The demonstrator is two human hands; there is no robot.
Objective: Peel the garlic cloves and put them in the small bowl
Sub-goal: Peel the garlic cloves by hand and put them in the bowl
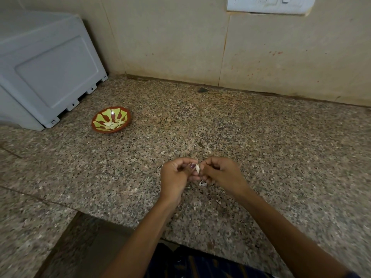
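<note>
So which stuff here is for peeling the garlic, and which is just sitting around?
For the job:
- garlic clove, pinched between left hand and right hand
- small red-and-green bowl with peeled cloves inside
- scrap of skin under the hands

Just lying about:
- white appliance behind the bowl
- switch plate on the wall
- granite counter

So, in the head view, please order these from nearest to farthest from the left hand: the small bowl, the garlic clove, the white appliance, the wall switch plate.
Measured from the left hand:
1. Garlic clove, pinched at its fingers, between both hands.
2. Small bowl, on the counter, up and to the left.
3. White appliance, far left, behind the bowl.
4. Wall switch plate, top right on the wall.
</note>
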